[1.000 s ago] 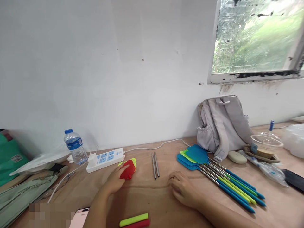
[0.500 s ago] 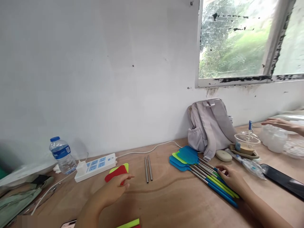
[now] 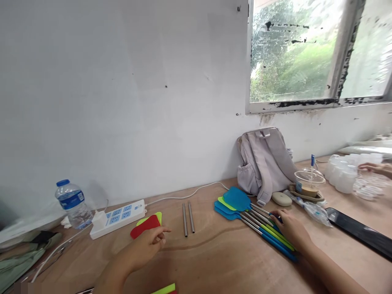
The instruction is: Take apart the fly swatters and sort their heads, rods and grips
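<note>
On my feed, the pair of rods [image 3: 185,220] lies mid-table, and I read everything from there. Left of the rods — just beside them — are two overlapping swatter heads [image 3: 146,227], then the power strip [image 3: 121,217], then the bottle [image 3: 73,206]. Right of them I see the swatter bundle [image 3: 266,229]; right and farther back, the backpack [image 3: 260,163]; well to the right, the phone [image 3: 361,232]. Before them — grips [image 3: 164,289].

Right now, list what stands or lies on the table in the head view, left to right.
Water bottle → white power strip → red piece → two metal rods → fly swatters → drink cup → translucent containers.
</note>
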`<state>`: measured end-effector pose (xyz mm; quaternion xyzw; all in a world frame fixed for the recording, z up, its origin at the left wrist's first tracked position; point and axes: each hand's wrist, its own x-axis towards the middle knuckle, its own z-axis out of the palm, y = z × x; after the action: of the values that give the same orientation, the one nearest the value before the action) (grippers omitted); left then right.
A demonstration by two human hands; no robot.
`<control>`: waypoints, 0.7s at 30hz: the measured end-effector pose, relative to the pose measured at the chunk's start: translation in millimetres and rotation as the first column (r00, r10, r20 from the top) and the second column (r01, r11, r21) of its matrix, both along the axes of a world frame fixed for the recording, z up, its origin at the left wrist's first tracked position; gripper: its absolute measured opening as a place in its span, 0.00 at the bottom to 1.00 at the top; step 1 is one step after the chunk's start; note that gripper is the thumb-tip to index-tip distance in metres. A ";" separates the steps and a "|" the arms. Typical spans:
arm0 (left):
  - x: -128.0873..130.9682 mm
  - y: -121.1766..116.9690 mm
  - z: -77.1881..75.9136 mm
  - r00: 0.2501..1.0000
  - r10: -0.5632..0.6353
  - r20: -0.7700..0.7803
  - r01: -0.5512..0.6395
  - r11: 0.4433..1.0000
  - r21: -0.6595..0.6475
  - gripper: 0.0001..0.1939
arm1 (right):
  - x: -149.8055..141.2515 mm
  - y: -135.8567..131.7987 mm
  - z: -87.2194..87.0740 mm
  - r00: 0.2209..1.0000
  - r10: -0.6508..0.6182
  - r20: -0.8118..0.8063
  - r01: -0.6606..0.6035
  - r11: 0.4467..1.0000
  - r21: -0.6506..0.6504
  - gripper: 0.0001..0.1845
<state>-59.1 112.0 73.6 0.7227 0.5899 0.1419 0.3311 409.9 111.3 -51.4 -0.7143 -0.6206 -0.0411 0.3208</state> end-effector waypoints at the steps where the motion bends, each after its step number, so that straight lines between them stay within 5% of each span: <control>1: -0.8 -0.5 0.4 1.000 0.013 0.013 -0.013 1.000 -0.002 0.21 | -4.0 -1.0 1.7 0.999 -0.025 0.040 0.023 0.999 0.042 0.17; 6: -5.2 -1.1 0.2 0.997 0.041 0.060 -0.043 0.999 0.018 0.22 | -13.4 -4.4 12.2 0.997 -0.047 0.069 0.031 0.977 0.212 0.18; 13: 14.1 1.8 1.3 0.991 0.094 0.098 -0.108 0.984 0.141 0.21 | -20.9 -9.6 27.0 0.991 0.028 -0.130 0.024 0.923 0.383 0.20; 17: 60.6 -7.3 -3.7 0.947 0.072 0.314 -0.108 0.989 0.099 0.26 | -71.4 -17.2 25.9 0.930 0.189 -0.316 -0.079 0.940 0.332 0.21; 21: 111.3 -24.1 -26.5 0.809 0.074 0.583 -0.035 0.996 -0.079 0.33 | -140.8 -32.3 14.9 0.741 0.428 -0.518 -0.344 0.904 0.255 0.19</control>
<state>52.2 88.0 47.1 0.6158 0.4840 0.3476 0.5154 269.0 79.0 -36.5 -0.5251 -0.6281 0.1942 0.5404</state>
